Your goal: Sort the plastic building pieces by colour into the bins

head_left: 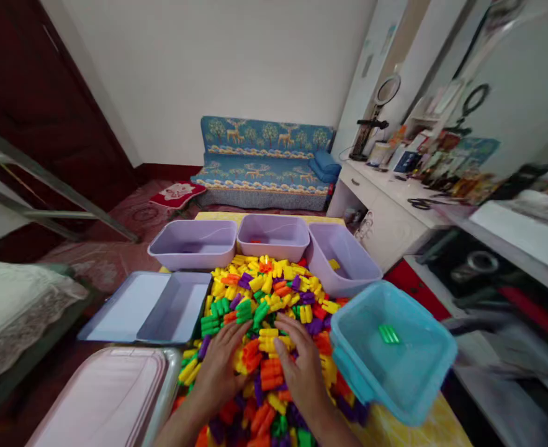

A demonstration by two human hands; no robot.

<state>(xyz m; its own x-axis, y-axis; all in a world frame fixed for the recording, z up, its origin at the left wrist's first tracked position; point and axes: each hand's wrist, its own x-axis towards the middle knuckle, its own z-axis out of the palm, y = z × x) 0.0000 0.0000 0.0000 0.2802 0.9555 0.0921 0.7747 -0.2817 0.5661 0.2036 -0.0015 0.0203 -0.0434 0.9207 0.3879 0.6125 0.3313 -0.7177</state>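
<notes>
Nearest us, our left hand point(222, 360) and right hand point(304, 366) rest wide, fingers parted, on a heap of plastic blocks point(270, 374) that lies under and around them. Left of our left hand sit a pink-lidded box point(101, 397) and a shallow tray point(175, 310). Right of our right hand, a turquoise bin point(413, 366) has open room around one green block point(388, 334); bare tabletop point(395, 431) shows beyond its near edge. Ahead, three lavender bins point(274, 245) border the heap.

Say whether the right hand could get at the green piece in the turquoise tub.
Probably yes: the turquoise tub is open on top and nothing covers the green piece. Only the tub's side stands between, so the right hand would need to lift over it.
</notes>
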